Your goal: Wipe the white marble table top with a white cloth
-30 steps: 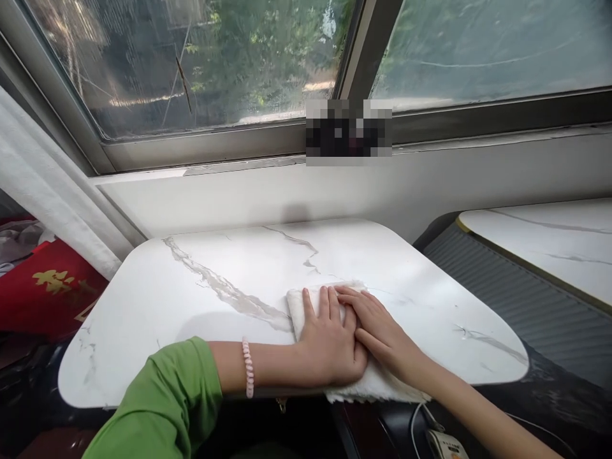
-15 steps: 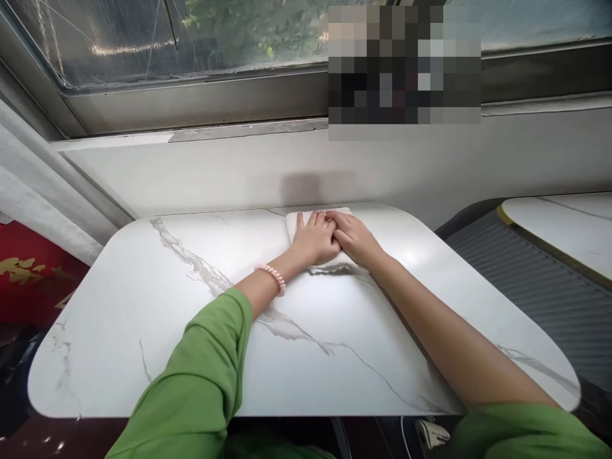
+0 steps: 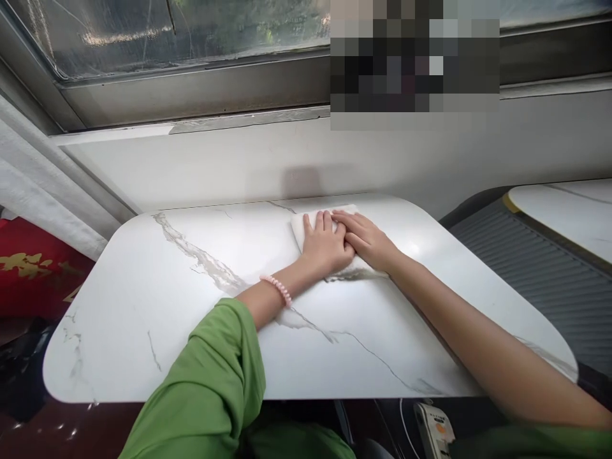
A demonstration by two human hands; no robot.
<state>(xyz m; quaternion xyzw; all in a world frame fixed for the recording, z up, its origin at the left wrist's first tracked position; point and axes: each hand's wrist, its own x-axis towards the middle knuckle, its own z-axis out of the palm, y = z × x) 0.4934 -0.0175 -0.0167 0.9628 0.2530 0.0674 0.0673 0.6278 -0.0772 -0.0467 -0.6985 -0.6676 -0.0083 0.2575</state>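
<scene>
A folded white cloth [image 3: 359,270] lies on the white marble-patterned table [image 3: 119,287], near its far edge by the wall. My left hand [image 3: 326,247] presses flat on the cloth with its fingers spread; a pink bead bracelet [image 3: 277,288] circles that wrist. Beside it, my right hand [image 3: 375,242] also rests on the cloth, fingers stretched out and overlapping the left hand's thumb side. Between and under the hands, much of the cloth is hidden.
A window with a metal frame [image 3: 191,89] runs above the white wall. To the left hang a pale curtain [image 3: 43,172] and a red cloth with gold marks [image 3: 33,268]. Ribbed grey seating [image 3: 530,268] and another table [image 3: 568,207] are at right. A power strip [image 3: 434,428] sits below the front edge.
Both hands and the cloth have shifted slightly to the right across the table, still pressed together. The camera view has moved a little too.
</scene>
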